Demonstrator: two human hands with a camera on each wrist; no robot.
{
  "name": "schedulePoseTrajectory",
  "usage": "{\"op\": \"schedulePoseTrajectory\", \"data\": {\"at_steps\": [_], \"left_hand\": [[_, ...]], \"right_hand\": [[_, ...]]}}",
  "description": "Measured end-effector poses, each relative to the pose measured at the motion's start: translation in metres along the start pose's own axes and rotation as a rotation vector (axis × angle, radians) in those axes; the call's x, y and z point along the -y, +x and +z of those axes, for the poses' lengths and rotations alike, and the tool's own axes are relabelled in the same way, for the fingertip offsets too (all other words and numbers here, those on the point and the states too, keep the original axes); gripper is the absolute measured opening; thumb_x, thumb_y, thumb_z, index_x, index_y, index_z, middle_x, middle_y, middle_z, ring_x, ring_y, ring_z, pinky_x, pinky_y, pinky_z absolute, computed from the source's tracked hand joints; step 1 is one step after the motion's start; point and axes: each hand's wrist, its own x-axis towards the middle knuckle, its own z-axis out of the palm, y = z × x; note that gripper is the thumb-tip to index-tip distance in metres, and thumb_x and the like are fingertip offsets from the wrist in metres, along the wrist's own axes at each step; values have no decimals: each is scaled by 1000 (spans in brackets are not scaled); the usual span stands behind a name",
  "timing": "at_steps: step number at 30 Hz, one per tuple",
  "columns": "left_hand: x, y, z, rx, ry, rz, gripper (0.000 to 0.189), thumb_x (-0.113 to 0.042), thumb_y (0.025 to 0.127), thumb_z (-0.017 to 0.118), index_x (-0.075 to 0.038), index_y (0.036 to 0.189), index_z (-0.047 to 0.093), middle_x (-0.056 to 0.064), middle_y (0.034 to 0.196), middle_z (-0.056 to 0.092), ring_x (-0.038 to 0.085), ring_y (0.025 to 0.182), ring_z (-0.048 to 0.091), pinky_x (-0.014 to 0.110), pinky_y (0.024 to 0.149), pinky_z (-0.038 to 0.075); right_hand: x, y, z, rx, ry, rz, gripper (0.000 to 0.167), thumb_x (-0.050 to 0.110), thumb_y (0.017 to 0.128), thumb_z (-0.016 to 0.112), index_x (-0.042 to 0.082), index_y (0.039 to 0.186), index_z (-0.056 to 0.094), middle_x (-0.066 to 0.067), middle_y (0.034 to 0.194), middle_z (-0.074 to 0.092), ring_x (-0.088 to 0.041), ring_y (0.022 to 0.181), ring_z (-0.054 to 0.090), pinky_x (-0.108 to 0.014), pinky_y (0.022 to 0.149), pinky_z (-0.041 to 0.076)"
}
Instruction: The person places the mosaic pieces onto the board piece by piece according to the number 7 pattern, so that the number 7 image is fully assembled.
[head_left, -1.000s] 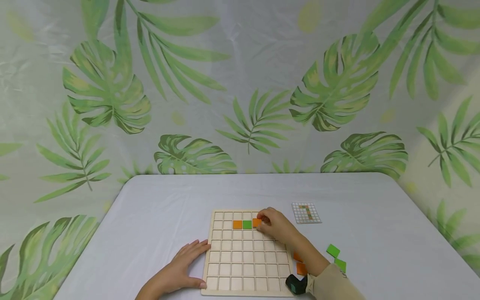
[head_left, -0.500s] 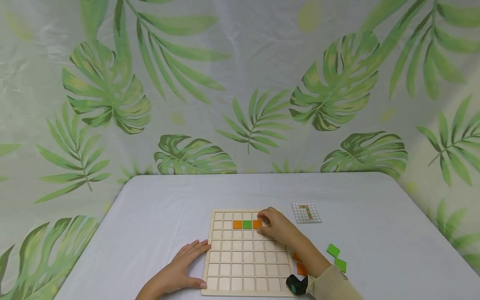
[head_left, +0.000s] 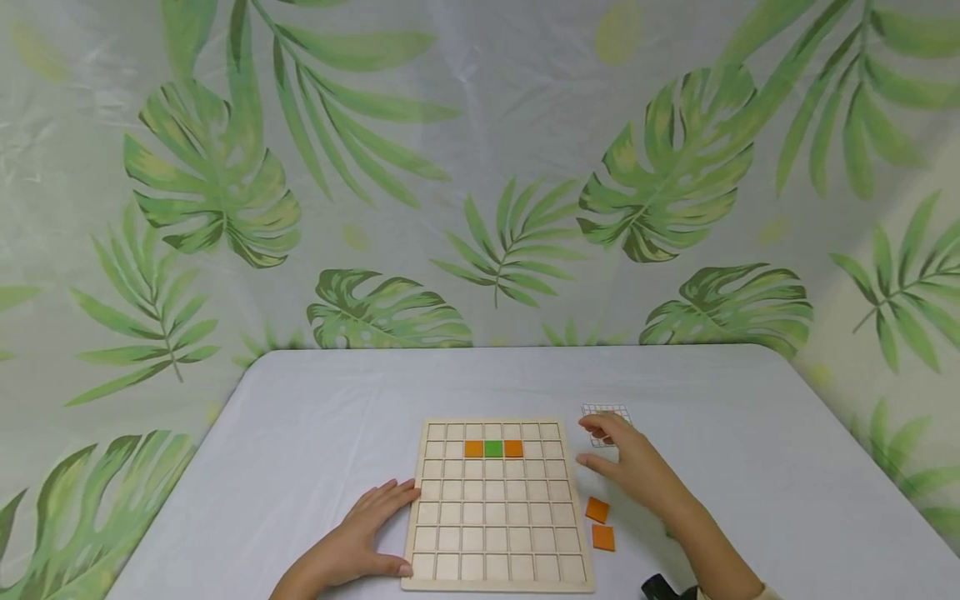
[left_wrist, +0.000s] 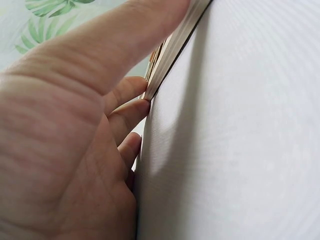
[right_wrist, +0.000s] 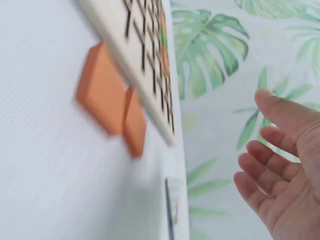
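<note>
A wooden grid board (head_left: 495, 517) lies on the table. In its second row from the back sit an orange tile (head_left: 474, 449), a green tile (head_left: 492, 449) and another orange tile (head_left: 513, 449), side by side. My left hand (head_left: 362, 532) rests along the board's left edge, fingertips and thumb touching it. My right hand (head_left: 637, 467) hovers right of the board with nothing in it, thumb and fingers apart, as the right wrist view confirms. Beneath it, a small pattern card (head_left: 604, 409) is partly covered. Two loose orange tiles (head_left: 597, 510) (right_wrist: 102, 92) lie beside the board's right edge.
A white cloth covers the table (head_left: 337, 400). Behind it hangs a leaf-printed curtain (head_left: 517, 167). My right forearm hides most of the table's area where green tiles lay. A black wrist strap (head_left: 663, 588) shows at the bottom edge.
My right hand has let go of the right-hand orange tile, leaving it in its square, and has moved right, off the board and over the card. The left hand has stayed put.
</note>
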Motion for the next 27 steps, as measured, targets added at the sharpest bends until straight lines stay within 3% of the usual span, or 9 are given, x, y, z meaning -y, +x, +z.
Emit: {"op": "schedulePoseTrajectory", "data": {"at_steps": [4,9,18,27], "left_hand": [[1,0,0,5,4,4,88,-48,64,73,-7,135,39,12,143,30,39,130,16,33,99,-1],[1,0,0,-2,5,8,89,-48,64,73,-6,134,39,12,142,31,40,130,16,29,99,-1],[0,0,0,-10,5,8,88,-48,64,73,-7,134,40,12,142,31,39,130,17,21,99,-2],[-1,0,-1,0,-16,-16,89,-47,64,73,-7,135,39,11,143,29,39,131,15,51,100,6]], "right_hand": [[-17,-23,-11,-32,-40,41,53,31,78,68,6,121,51,-4,114,54,-22,100,51,-41,83,46],[-35,-46,-20,-44,-82,99,52,28,77,70,4,119,52,-8,112,55,-24,98,52,-41,81,47],[-62,-69,-21,-71,-133,112,44,12,71,75,0,109,56,-8,103,57,-23,86,56,-34,72,50],[-73,-73,-20,-18,-193,217,30,15,72,73,2,96,61,-8,97,55,-24,90,55,-41,77,48]]}}
